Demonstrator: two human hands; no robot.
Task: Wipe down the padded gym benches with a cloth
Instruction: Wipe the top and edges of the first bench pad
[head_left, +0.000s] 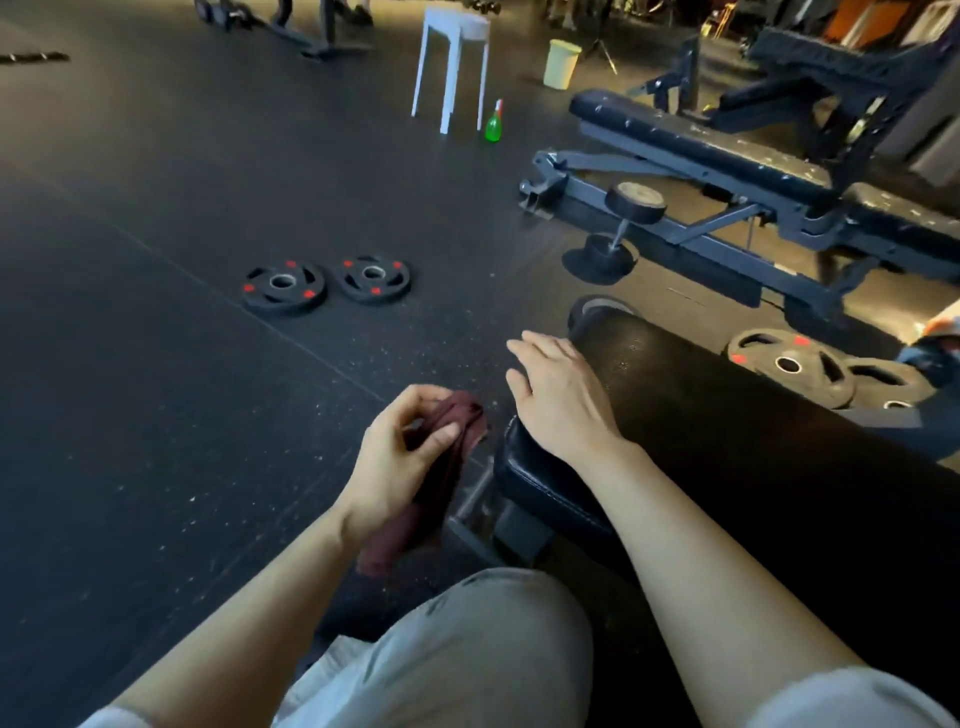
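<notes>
A black padded bench (737, 452) runs from the lower right up toward the middle of the head view. My left hand (400, 457) grips a dark maroon cloth (441, 467) just left of the bench's near end, with the cloth hanging down below the palm. My right hand (556, 395) hovers with fingers spread and relaxed over the bench's left edge; I cannot tell whether it touches the pad. A second padded bench (696, 140), scuffed with pale flecks, stands further back on the right.
Two small weight plates (327, 283) lie on the rubber floor ahead. Larger plates (810, 364) lie right of the near bench. A green spray bottle (493, 124) stands beside a white stool (452, 62), and a pale bin (561, 63) sits behind. My knee (467, 649) is at the bottom.
</notes>
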